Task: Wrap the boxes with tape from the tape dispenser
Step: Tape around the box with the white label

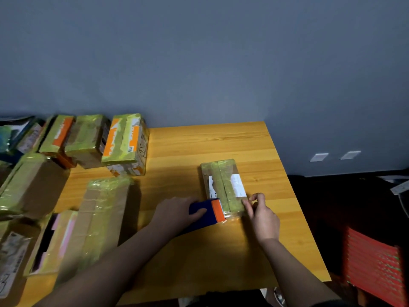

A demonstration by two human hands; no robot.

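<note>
A small flat cardboard box [223, 185] with a white label and greenish tape strips lies on the wooden table [221, 251]. My left hand [177, 212] grips a blue and orange tape dispenser [210, 211] held against the box's near end. At the near right corner of the box, my right hand [261, 214] pinches the tape with thumb and fingertips. Clear tape runs from the dispenser's orange head across the near end of the box.
Several taped boxes crowd the left side: an orange and white one [126, 144] at the back, a long brown one [104, 218] beside my left arm. The table's right edge drops to a dark floor with a red crate [374, 262].
</note>
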